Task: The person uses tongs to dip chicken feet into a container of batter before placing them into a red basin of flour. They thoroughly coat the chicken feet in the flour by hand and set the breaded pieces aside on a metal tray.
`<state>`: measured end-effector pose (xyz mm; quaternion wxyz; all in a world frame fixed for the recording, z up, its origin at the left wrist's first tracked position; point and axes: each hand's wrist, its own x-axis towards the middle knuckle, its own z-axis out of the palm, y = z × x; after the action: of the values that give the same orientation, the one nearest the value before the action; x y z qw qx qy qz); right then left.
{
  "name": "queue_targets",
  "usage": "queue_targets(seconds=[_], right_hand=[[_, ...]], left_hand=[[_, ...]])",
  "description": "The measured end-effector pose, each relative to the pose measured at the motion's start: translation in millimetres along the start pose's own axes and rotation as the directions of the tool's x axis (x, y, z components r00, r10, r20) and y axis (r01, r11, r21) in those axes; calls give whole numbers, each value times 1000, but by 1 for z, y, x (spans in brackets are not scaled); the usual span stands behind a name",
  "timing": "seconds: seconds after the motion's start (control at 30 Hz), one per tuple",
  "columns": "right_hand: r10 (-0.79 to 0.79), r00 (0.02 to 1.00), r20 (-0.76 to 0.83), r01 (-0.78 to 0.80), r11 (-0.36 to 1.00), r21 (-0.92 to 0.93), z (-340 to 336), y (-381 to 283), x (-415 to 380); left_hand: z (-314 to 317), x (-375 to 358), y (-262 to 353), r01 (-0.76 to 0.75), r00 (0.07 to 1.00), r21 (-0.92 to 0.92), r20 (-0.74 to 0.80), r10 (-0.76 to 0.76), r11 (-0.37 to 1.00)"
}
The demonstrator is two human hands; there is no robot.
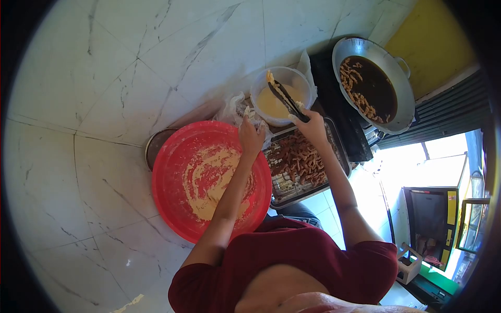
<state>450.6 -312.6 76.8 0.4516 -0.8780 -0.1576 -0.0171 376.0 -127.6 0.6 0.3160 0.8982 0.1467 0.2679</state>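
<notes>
My right hand (312, 127) is closed around black tongs (285, 98), which reach over a clear plastic tub (311, 97) of pale, runny batter (271, 105). A light-coloured coated piece (270, 77) shows at the tips of the tongs. My left hand (252, 136) is raised beside a crumpled clear plastic bag (229, 112), fingers loosely apart, with pale paste on the fingertips. Below that hand, a large red basin (169, 172) has flour-like powder (209, 182) spread over its bottom. Between my arms, a metal tray (284, 201) carries many brown strips (305, 159).
A large wok (404, 112) of dark oil stands on a black stove (334, 88) at the upper right, with golden pieces (360, 96) along its left side. White marbled tiles (130, 78) surround the left side. A glass-fronted cabinet (428, 219) stands at far right.
</notes>
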Motion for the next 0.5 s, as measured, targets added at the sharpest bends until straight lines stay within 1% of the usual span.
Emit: queue_targets(seconds=[0.1,0.2,0.3,0.4,0.5], right_hand=[[93,994,58,-89,994,-69,8,-4,-19],[48,998,33,-47,998,-32,12,0,-19],[84,996,44,-84,996,0,7,-11,-21],[200,964,178,-192,980,-59,4,-13,-21],[130,986,101,-123,989,-78,5,-14,-24]], left_hand=[[1,-2,-3,-20,1000,-17,1,20,1000],[2,-2,-4,-33,999,-13,3,33,999],[3,-3,-5,-27,1000,7,-7,27,1000],[4,-3,-8,-43,999,24,-12,44,999],[3,-3,-8,-40,999,14,-10,41,999]])
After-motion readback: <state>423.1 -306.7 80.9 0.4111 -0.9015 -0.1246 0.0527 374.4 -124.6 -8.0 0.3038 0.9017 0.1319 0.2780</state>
